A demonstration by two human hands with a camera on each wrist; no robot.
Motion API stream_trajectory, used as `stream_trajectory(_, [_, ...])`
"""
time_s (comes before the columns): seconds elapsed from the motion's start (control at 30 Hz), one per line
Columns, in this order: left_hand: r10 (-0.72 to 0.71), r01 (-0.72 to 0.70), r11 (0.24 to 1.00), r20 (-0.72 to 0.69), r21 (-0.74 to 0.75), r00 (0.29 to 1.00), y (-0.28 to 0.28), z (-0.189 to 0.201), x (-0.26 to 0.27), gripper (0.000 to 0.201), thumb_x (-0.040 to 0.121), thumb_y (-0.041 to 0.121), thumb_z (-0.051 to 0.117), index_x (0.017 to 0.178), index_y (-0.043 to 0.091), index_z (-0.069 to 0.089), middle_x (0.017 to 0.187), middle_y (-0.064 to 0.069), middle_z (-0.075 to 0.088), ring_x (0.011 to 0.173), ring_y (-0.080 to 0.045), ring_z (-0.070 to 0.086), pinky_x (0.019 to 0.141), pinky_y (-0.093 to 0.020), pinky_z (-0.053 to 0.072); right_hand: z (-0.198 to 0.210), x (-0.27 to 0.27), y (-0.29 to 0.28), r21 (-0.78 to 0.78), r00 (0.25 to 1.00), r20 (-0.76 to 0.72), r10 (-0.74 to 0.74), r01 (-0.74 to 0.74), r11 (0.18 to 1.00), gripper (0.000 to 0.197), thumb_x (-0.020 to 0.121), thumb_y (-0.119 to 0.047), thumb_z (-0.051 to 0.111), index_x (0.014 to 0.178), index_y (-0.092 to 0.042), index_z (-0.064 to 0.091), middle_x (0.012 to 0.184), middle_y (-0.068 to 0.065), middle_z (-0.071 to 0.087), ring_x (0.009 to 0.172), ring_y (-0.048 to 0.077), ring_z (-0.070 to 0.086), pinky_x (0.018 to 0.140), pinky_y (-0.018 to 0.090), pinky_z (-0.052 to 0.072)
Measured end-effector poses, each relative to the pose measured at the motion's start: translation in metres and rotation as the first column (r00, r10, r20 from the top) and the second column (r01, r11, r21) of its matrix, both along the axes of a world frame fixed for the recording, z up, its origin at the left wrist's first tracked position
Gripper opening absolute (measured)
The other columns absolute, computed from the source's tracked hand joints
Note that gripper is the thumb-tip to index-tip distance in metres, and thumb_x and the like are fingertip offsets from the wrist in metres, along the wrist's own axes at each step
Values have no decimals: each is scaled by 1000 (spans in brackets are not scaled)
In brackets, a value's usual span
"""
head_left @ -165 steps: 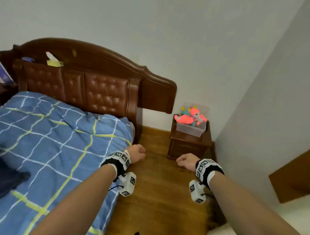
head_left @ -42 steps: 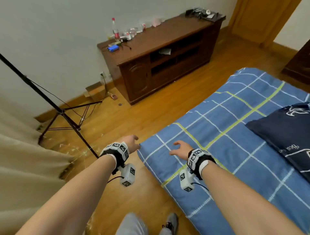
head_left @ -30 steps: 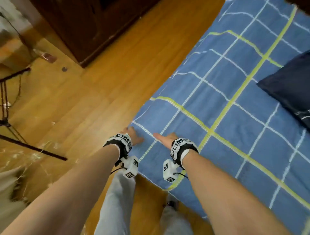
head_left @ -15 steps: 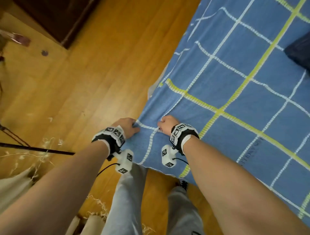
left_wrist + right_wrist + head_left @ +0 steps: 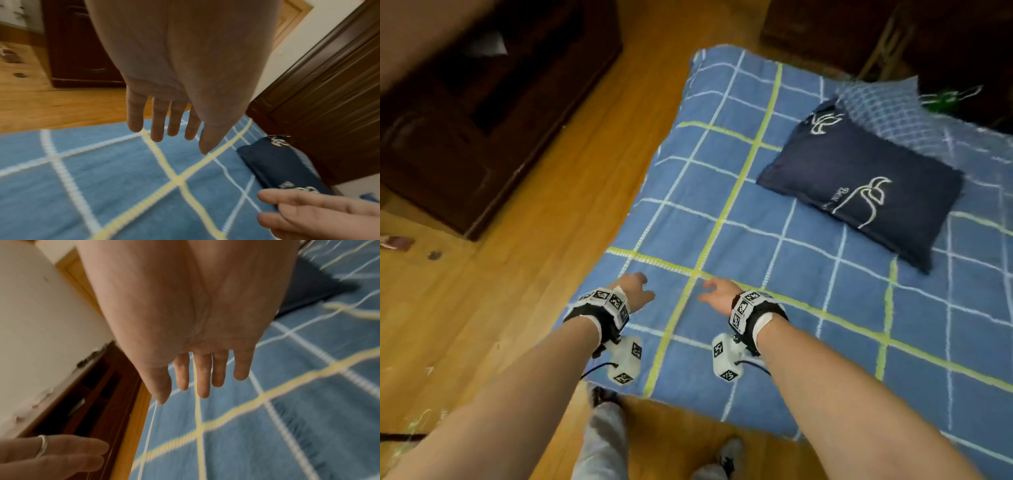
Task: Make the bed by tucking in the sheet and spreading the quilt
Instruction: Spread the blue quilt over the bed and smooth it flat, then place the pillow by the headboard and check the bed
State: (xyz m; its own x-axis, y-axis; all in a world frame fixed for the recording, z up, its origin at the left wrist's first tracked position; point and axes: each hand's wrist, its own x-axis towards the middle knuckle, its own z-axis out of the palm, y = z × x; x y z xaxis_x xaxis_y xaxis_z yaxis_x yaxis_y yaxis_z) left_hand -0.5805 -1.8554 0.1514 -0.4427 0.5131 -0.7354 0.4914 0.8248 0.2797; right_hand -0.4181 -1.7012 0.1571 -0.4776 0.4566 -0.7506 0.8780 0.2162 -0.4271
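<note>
Both hands hover with fingers spread, gripping nothing: left hand (image 5: 634, 291), right hand (image 5: 717, 294); the checked sheet (image 5: 739, 212) lies flat beneath; the dark quilt (image 5: 859, 185) sits folded at two o'clock; an untucked corner could pull loose when the quilt is dragged.

Indoor light was warm, even, moderate; shadows were soft. Motion blur smeared dark cabinet (image 5: 493, 113) and sheet (image 5: 287, 426) grid lines. Wide-angle bending warped edges. Near palms looked soft, unfocused.
</note>
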Motion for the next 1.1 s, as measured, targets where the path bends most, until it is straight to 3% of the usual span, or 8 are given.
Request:
stream_trajectory(0.13, [-109, 109, 988, -6, 109, 994, 100, 79, 92, 55, 94, 41, 53, 140, 13, 43, 145, -11, 45, 130, -30, 47, 106, -36, 40, 87, 124, 91, 102, 992, -67, -111, 117, 988, 53, 88, -30, 68, 137, -18, 52, 140, 5, 54, 124, 23, 55, 103, 27, 42])
stream_trajectory(0.23, [-165, 166, 965, -24, 203, 986, 166, 128, 160, 52, 92, 38, 57, 137, 14, 48, 139, -12, 51, 125, -30, 51, 103, -34, 42, 134, 213, 148, 179, 974, -68, -214, 223, 958, 54, 90, -30, 66, 140, -16, 48, 136, 6, 55, 120, 25, 57, 95, 26, 44])
stream_trajectory(0.43, [-306, 306, 903, -48, 300, 951, 280, 169, 248, 49, 92, 32, 59, 135, 10, 50, 134, -12, 57, 121, -29, 55, 99, -31, 42, 174, 321, 225, 236, 926, -119, -359, 377, 896, 57, 88, -30, 67, 141, -22, 46, 136, 6, 54, 103, 23, 59, 91, 28, 47])
stream_trajectory(0.53, [-345, 342, 881, -50, 328, 937, 328, 170, 272, 52, 91, 35, 59, 136, 10, 49, 138, -12, 54, 124, -29, 53, 103, -31, 41, 185, 349, 251, 278, 909, -137, -395, 418, 865, 57, 88, -29, 68, 140, -23, 47, 136, 5, 53, 118, 24, 57, 98, 28, 44])
stream_trajectory(0.63, [-403, 401, 866, -57, 299, 913, 371, 172, 292, 54, 93, 34, 57, 139, 8, 46, 143, -12, 48, 130, -28, 48, 107, -32, 38, 195, 376, 279, 295, 883, -115, -456, 469, 833, 58, 87, -32, 69, 140, -24, 47, 125, 4, 57, 105, 24, 61, 92, 28, 47])
stream_trajectory(0.83, [-412, 419, 850, -93, 320, 907, 442, 190, 305, 48, 90, 27, 61, 132, 5, 54, 135, -14, 56, 123, -30, 54, 102, -34, 44, 201, 392, 349, 274, 866, -103, -489, 498, 823, 64, 88, -27, 69, 145, -18, 41, 146, 9, 46, 126, 26, 52, 102, 31, 41])
stream_trajectory(1.0, [-303, 313, 875, -88, 369, 949, 509, 171, 285, 49, 77, 39, 67, 120, 15, 62, 119, -8, 63, 106, -28, 62, 89, -36, 52, 182, 366, 430, 245, 895, -120, -430, 447, 860, 86, 74, -36, 79, 147, -23, 36, 137, 9, 55, 112, 25, 59, 103, 37, 47])
stream_trajectory(1.1, [-207, 211, 913, -50, 348, 977, 550, 143, 273, 55, 69, 45, 70, 117, 18, 63, 113, -6, 67, 96, -25, 65, 86, -38, 55, 165, 347, 502, 286, 945, -67, -319, 325, 901, 102, 65, -43, 83, 150, -27, 28, 143, 10, 48, 126, 29, 52, 106, 42, 44])
